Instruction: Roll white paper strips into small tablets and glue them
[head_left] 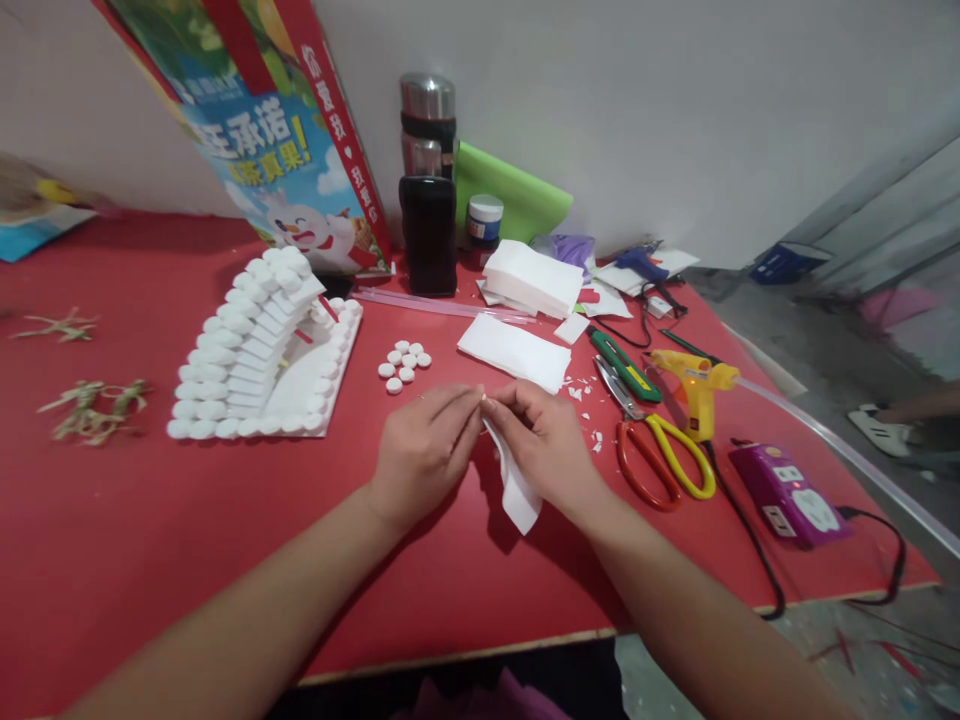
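Note:
My left hand (pixel 427 455) and my right hand (pixel 544 440) meet above the red table, fingertips pinched together. Between them is a white strip of paper or tissue (pixel 519 497), its loose end hanging below my right hand. The exact spot my left fingers grip is partly hidden. Just beyond my left hand lie several small white rounded pieces (pixel 403 364). Behind my hands rests a folded white sheet (pixel 515 350). To the left stands a white model staircase (pixel 262 350), edged with similar round white pieces.
At right lie scissors with red and yellow handles (pixel 664 465), a green utility knife (pixel 624 365), a yellow glue gun (pixel 696 385) and a purple power socket (pixel 787 495). A black case (pixel 428 235), a jar (pixel 484 217) and a printed bag (pixel 277 150) stand behind. Twisted straw figures (pixel 96 408) lie left.

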